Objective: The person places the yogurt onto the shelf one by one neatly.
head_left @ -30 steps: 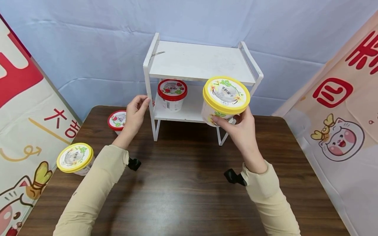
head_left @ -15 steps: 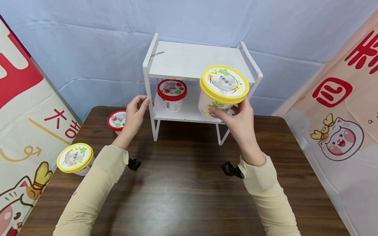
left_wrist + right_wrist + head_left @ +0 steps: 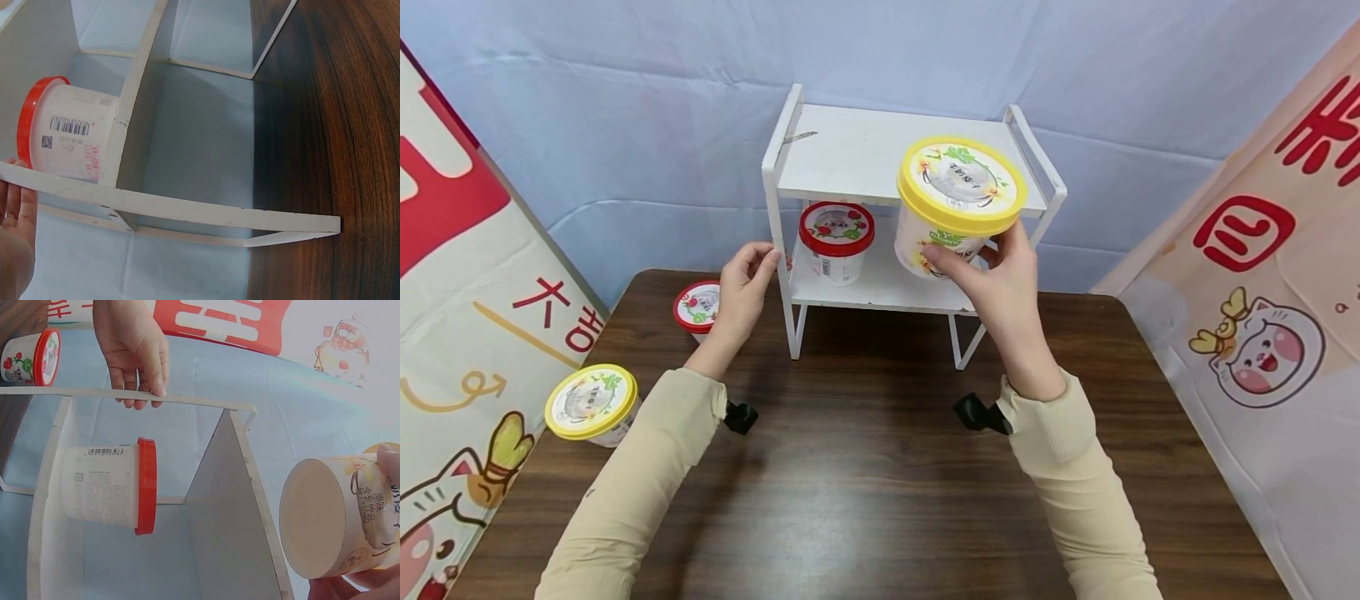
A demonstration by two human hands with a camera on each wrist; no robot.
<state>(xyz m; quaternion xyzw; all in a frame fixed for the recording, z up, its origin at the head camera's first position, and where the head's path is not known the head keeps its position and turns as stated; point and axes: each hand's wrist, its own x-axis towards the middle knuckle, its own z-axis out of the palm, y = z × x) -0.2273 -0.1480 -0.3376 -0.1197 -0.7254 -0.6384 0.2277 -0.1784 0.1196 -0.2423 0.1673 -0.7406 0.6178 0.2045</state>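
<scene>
Tub (image 3: 958,208), yellow lid, sits clamped in right hand (image 3: 1003,287), long axis roughly upright, at near right side of top shelf (image 3: 857,150). Left hand (image 3: 743,287) grips left post (image 3: 777,217), well left.

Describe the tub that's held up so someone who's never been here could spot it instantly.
Find the white two-tier rack at the back of the dark brown table. In front of its right half, the right grip holds a yellow-lidded tub. The only other tub with a yellow lid stands on the table at the left; this one is in the air.
</scene>
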